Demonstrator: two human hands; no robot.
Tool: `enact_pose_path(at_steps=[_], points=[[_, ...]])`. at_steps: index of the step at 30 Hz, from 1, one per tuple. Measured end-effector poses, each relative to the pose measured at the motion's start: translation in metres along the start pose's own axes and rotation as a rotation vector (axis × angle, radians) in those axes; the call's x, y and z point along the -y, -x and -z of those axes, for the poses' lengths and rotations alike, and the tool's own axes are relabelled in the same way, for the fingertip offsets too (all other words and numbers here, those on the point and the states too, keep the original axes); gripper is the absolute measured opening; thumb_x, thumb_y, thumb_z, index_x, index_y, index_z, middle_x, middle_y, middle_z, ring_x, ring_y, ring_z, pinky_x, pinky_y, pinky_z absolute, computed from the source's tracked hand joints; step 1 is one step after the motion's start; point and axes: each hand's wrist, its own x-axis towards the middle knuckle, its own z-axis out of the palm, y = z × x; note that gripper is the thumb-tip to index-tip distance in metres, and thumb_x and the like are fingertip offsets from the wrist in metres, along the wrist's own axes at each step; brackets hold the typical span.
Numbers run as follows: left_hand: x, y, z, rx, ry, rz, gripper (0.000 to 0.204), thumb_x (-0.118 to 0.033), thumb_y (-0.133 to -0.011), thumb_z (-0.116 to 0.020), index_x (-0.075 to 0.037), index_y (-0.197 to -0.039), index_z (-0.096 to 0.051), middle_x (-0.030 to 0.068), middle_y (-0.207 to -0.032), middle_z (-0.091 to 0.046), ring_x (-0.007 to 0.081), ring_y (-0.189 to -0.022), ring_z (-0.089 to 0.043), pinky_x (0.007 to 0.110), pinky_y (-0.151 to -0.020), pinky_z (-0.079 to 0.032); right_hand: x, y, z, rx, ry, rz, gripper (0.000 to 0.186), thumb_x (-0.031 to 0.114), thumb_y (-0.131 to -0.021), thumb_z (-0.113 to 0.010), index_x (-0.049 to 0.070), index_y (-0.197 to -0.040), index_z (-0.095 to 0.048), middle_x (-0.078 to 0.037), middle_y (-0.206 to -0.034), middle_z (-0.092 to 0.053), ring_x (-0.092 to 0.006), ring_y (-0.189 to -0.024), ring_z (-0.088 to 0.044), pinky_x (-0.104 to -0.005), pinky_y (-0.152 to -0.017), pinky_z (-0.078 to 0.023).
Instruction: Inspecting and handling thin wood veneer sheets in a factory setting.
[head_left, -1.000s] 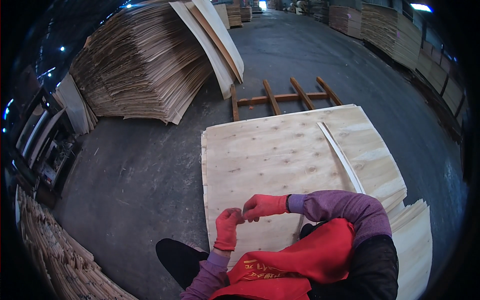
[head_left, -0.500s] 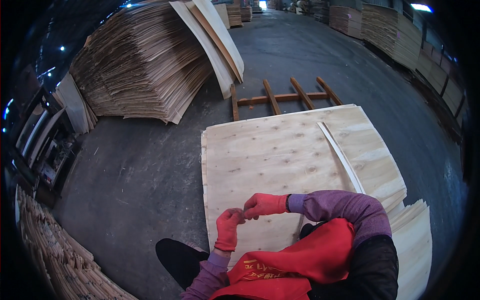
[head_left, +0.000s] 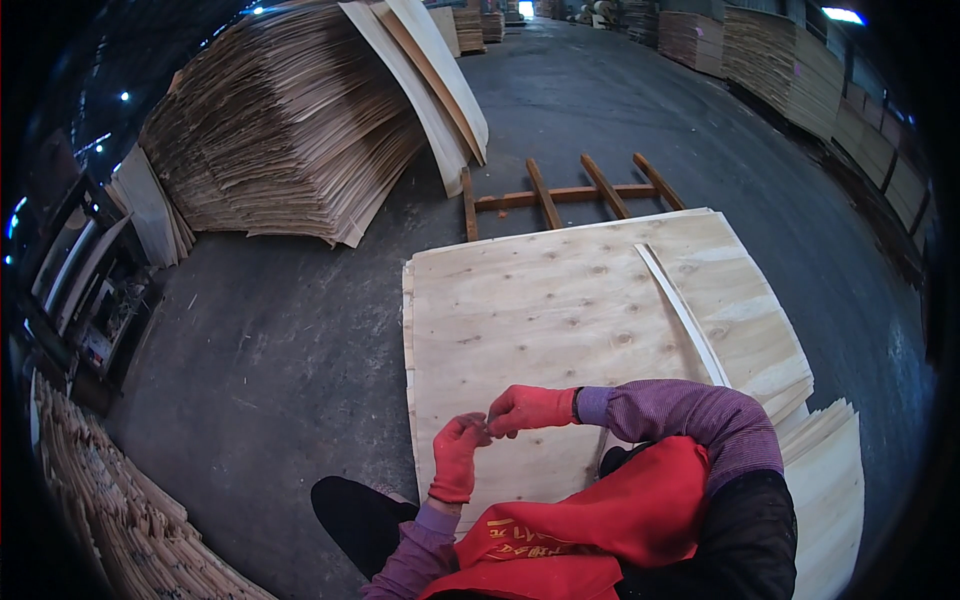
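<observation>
My left hand (head_left: 453,460) and my right hand (head_left: 528,407), both in red gloves, meet above a pale knotty wood sheet (head_left: 540,330) that tops a stack. Their fingers are closed and pinched together at something small between the fingertips, too small to make out. A long thin white strip (head_left: 680,312) lies on the sheet's right part. Below my hands are my red apron (head_left: 620,500) and purple striped sleeves.
A slatted wooden frame (head_left: 545,200) lies beyond the sheets. A tall veneer pile (head_left: 280,120) stands back left, another (head_left: 120,500) at lower left, more sheets (head_left: 820,500) at lower right. Stacks (head_left: 760,55) line the right side. A dark rack (head_left: 75,280) is at far left.
My two hands have shifted very slightly upward, still pinched together. Nothing else has visibly changed.
</observation>
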Motion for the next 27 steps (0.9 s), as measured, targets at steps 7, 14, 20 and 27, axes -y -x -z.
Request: enact_pose_path(at_steps=[7,14,20,27], points=[[-0.0047,0.0023,-0.0032,0.053,-0.097,-0.015,0.021,-0.016,-0.088,-0.059,0.000,-0.100,-0.059,0.0064,-0.088,-0.062,0.0133,-0.076,-0.059,0.025,-0.069,-0.048,-0.0011,-0.0008,-0.0002,0.008,0.004,-0.022,0.026,0.024,-0.083,-0.058,0.000,-0.090,-0.065,-0.006,-0.079,-0.065,-0.0116,-0.072,-0.060,-0.0262,-0.068,-0.049],[0.0015,0.0017,-0.0006,0.024,-0.054,-0.045,0.020,-0.018,-0.088,-0.059,0.000,-0.097,-0.059,0.0056,-0.084,-0.062,0.0130,-0.073,-0.059,0.026,-0.067,-0.047,-0.0008,-0.0007,-0.0007,0.010,-0.007,-0.011,0.026,0.024,-0.083,-0.059,-0.001,-0.090,-0.065,-0.006,-0.079,-0.065,-0.0117,-0.072,-0.060,-0.0264,-0.068,-0.049],[0.0037,-0.0002,0.0010,-0.034,-0.023,-0.023,0.018,-0.019,-0.088,-0.060,-0.001,-0.090,-0.058,0.0039,-0.078,-0.060,0.0118,-0.067,-0.057,0.026,-0.064,-0.047,0.0006,0.0000,-0.0014,0.019,-0.025,-0.007,0.027,0.024,-0.083,-0.059,-0.001,-0.090,-0.065,-0.006,-0.080,-0.065,-0.0123,-0.072,-0.060,-0.0264,-0.068,-0.049],[0.0021,-0.0013,0.0012,-0.045,-0.068,-0.013,0.017,-0.021,-0.087,-0.061,-0.003,-0.086,-0.059,0.0034,-0.075,-0.059,0.0112,-0.066,-0.056,0.026,-0.063,-0.046,0.0044,0.0016,-0.0022,0.045,-0.024,-0.001,0.027,0.025,-0.083,-0.059,-0.001,-0.091,-0.065,-0.006,-0.080,-0.065,-0.0121,-0.073,-0.060,-0.0266,-0.069,-0.049]])
